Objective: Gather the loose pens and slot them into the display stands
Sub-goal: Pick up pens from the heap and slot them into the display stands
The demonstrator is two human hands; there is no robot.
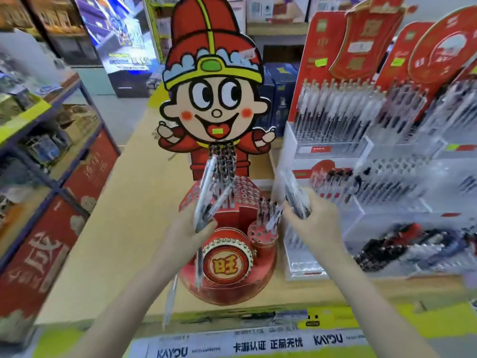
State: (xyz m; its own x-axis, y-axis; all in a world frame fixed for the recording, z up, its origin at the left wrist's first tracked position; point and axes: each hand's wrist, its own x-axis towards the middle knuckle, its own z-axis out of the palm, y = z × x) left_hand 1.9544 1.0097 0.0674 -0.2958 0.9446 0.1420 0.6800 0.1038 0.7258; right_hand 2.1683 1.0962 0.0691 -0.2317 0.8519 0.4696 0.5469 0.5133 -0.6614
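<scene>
A: Head cam — I've got both hands up over the red stand [227,267] w/ the cartoon figure [214,99], mid-surface [116,241].

B: Left hand [185,233]?

A: Closed round a bunch of clear pens [206,192], tips fanning up and away in front of the stand's hole grid. One more pen [170,298] hangs down below that hand, over the surface near the front edge.

B: Right hand [315,220]?

A: Clamped on a second bunch of pens [296,197], just right of the small round holder [260,231], which has a few pens standing in it. Blurry, can't count.

B: Rest?

A: Clear tiered racks [361,151] on the right, rows filled. Loose pile of pens [413,246] low right in a clear tray.
</scene>
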